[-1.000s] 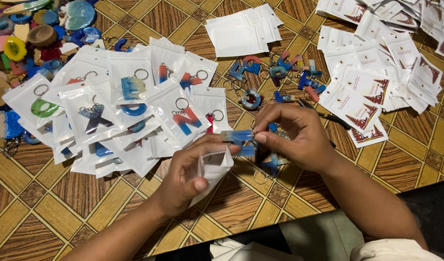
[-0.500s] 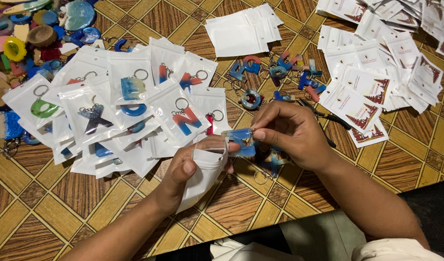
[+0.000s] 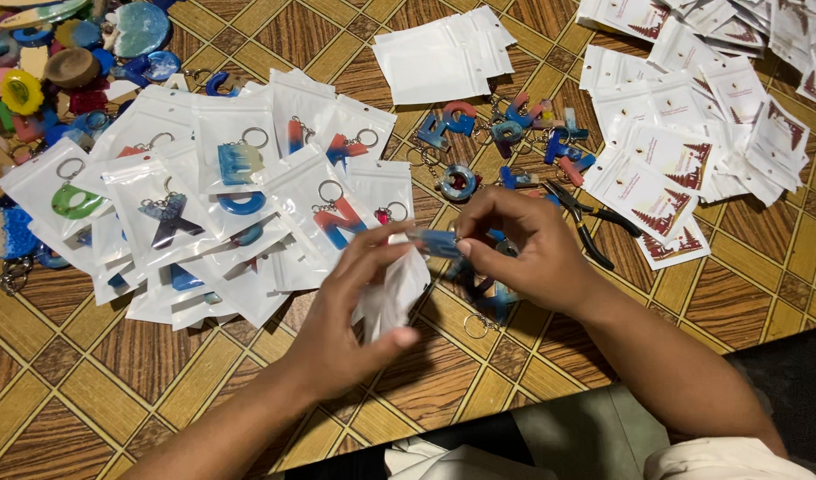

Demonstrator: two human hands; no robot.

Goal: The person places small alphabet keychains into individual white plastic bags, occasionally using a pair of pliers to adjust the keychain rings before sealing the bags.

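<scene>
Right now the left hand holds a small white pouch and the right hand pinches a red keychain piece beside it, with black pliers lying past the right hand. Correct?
Not quite: the keychain piece pinched by the right hand is blue, not red. The head view shows it. The left hand does hold the small white pouch, and the black pliers lie past the right hand.

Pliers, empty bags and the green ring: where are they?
pliers (image 3: pixel 579 216): head view, on the joint.
empty bags (image 3: pixel 435 62): head view, middle of the pile.
green ring (image 3: pixel 76 200): head view, on its band.
</scene>
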